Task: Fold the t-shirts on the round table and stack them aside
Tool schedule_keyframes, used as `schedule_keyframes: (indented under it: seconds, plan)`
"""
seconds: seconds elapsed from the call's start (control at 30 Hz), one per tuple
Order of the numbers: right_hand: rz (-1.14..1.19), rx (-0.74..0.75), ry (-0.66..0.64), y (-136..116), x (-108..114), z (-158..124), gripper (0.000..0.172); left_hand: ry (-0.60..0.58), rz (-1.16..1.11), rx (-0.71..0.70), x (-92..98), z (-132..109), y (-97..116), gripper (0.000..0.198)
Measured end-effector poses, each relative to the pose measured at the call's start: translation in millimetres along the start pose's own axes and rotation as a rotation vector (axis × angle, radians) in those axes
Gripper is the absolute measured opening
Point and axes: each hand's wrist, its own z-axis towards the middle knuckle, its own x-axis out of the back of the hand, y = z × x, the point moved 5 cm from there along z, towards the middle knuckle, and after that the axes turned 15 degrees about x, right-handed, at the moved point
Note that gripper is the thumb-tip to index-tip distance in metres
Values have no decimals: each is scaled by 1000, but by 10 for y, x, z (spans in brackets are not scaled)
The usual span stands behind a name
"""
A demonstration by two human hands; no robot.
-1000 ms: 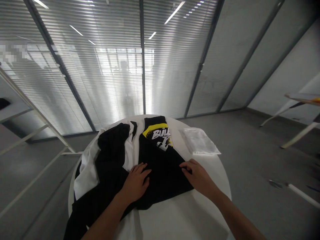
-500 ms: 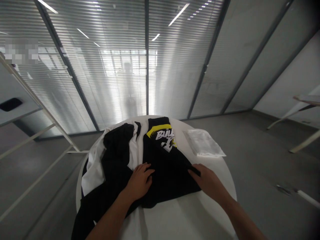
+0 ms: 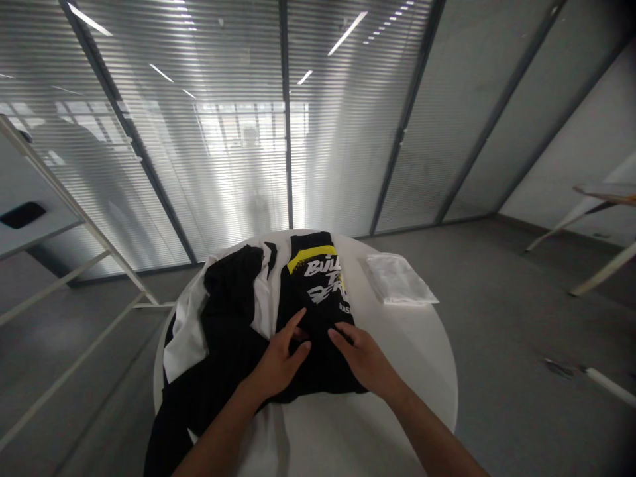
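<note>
A black T-shirt point(image 3: 318, 291) with a yellow and white print lies folded into a narrow strip on a round white table point(image 3: 412, 371). My left hand point(image 3: 281, 358) rests flat on its near left part, fingers stretched out. My right hand point(image 3: 362, 358) lies flat beside it on the shirt's near right part, fingers extended toward the middle. Neither hand holds anything. To the left, other black and white garments point(image 3: 218, 318) lie heaped and hang over the table's edge.
A clear plastic bag point(image 3: 400, 288) lies on the table's far right. A white metal frame point(image 3: 74, 225) stands at the left, glass walls with blinds behind. Another white table's legs point(image 3: 596, 232) show at the far right, and a white rod point(image 3: 603, 384) lies on the floor.
The shirt's right side has been folded inward, making it narrower and uncovering more print. My right hand moved left toward my left hand; both now press the shirt's middle.
</note>
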Motion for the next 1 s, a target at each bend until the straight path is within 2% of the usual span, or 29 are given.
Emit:
schedule_keyframes:
  seconds: [0.07, 0.13, 0.2, 0.3, 0.37, 0.43, 0.5, 0.6, 0.7, 0.8, 0.9, 1.0]
  plan:
    - [48, 17, -8, -33, -88, -8, 33, -71, -80, 24, -31, -52, 35, 60]
    - [72, 30, -17, -44, -141, -35, 32, -94, -104, 56, -50, -84, 28, 56]
    - [103, 56, -44, -58, -164, -85, 37, -88, -97, 81, -63, -96, -4, 52]
    - [135, 115, -150, -98, -171, -215, 52, -62, -100, 112, -69, -93, -48, 47]
    - [31, 162, -225, -110, -162, -328, 67, -36, -130, 137, -52, -93, -50, 41]
    - [-185, 189, -269, -72, -153, -436, 79, 2, -162, 152, -15, -101, -22, 36]
    - [-419, 169, -276, 18, -138, -518, 83, 43, -184, 206, 26, -113, -5, 33]
    - [-596, 104, -264, 169, -84, -578, 68, 92, -218, 386, 70, -143, -71, 35]
    - [-561, 86, -228, 226, 31, -591, 53, 107, -233, 528, 78, -204, -204, 36]
    - [-518, 102, -165, 195, 168, -619, 47, 98, -211, 591, 69, -298, -340, 35]
    - [-486, 140, -166, 163, 213, -689, 39, 82, -98, 536, 77, -396, -394, 36]
    - [-457, 164, -152, 184, 217, -772, 37, 102, 74, 361, 107, -473, -317, 34]
